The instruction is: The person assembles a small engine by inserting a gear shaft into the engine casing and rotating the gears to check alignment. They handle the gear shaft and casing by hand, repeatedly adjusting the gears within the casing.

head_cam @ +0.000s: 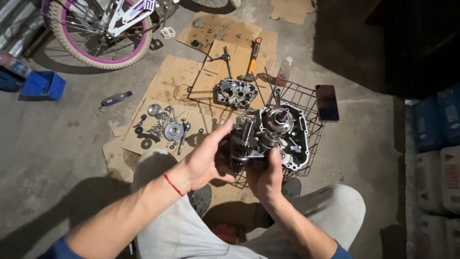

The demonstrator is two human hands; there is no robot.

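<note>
A dark phone point(327, 102) lies on the wire basket point(314, 136), at its far right corner, screen blank and glossy. Right of the basket, white sacks point(441, 177) with red print stand stacked by the wall, with blue packs point(438, 117) above them.

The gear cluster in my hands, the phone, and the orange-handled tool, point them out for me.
Gear cluster point(241, 146), head view: toothed gears between both hands.
Phone point(327, 102), head view: middle of its dark screen.
Orange-handled tool point(254, 56), head view: its orange grip.
</note>
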